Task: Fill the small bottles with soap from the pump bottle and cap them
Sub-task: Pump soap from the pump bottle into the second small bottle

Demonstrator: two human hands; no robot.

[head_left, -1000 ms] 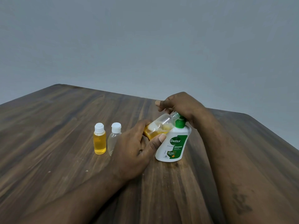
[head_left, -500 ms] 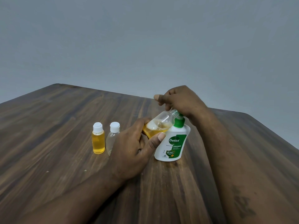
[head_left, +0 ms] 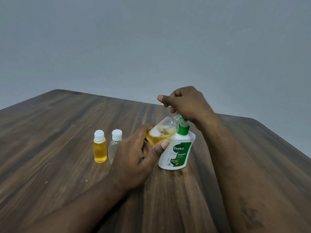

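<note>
Right hand (head_left: 186, 105) has lifted off its low point of 1.0 s ago, fingers (head_left: 169, 105) curled over pump bottle (head_left: 176, 148) head. Left hand (head_left: 134, 157) grips tilted small bottle (head_left: 166, 126), foamy soap (head_left: 156, 137) inside, mouth at nozzle (head_left: 183, 121). Left on table (head_left: 50, 132): yellow-filled capped bottle (head_left: 100, 148), clear capped bottle (head_left: 114, 145).

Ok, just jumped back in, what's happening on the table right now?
A person's left hand holds an open small bottle tilted, mouth at the green nozzle of the pump bottle; it is about half full of foamy yellow soap. The right hand is curled over the pump head. To their left stand a capped full bottle and a capped clear bottle, seemingly nearly empty.
</note>
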